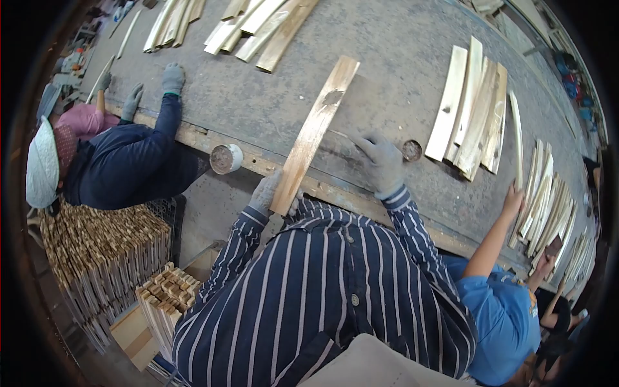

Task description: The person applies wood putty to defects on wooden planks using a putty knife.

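A long wooden slat [308, 145] lies slantwise over the table's front edge, its near end close to my chest. My left hand [264, 192], in a grey glove, is closed on the slat's near left edge. A dark smeared patch [333, 97] marks the slat's upper part. To the right, my gloved right hand [383, 166] grips what looks like a thin putty knife [339, 134], its tip near the slat's right edge; the handle is hidden in the fingers. Just beyond that hand sits a small round tin [411, 150] with brown paste inside.
A white tub of brown paste [225, 158] stands at the table edge [258, 165], left. Slat bundles lie at the back [258, 29] and right [471, 109]. Co-workers are at left [122, 155] and right [496, 316]. Stacked wood [106, 245] stands lower left.
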Action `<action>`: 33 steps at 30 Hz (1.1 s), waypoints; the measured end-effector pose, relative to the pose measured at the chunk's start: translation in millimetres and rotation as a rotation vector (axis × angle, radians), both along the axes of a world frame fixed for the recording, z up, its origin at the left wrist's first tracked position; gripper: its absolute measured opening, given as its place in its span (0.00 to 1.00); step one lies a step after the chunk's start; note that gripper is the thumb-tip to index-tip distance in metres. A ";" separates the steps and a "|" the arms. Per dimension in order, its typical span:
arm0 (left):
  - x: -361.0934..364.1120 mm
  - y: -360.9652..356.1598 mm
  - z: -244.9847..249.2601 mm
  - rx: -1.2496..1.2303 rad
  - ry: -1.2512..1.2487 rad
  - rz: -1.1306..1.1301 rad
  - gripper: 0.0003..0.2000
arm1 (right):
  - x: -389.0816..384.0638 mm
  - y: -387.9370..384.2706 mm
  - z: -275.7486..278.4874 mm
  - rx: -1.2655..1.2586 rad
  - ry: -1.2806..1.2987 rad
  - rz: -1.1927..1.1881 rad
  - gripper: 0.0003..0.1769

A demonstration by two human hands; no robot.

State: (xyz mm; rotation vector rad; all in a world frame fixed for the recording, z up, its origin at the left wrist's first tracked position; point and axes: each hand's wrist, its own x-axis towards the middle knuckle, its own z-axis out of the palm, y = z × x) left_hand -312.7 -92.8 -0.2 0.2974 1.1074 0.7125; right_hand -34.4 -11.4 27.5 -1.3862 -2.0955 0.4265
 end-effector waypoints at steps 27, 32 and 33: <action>32.8 163.4 -25.0 -0.035 -1.201 -0.065 0.33 | 135.0 3.4 43.4 -0.111 -0.120 -0.430 0.06; 57.0 81.0 -30.4 -0.232 -1.249 -0.024 0.34 | 139.9 13.3 40.2 -0.261 -0.340 -0.283 0.07; 59.5 72.9 -35.6 -0.239 -1.295 -0.011 0.34 | 140.5 15.5 37.7 -0.293 -0.449 -0.241 0.08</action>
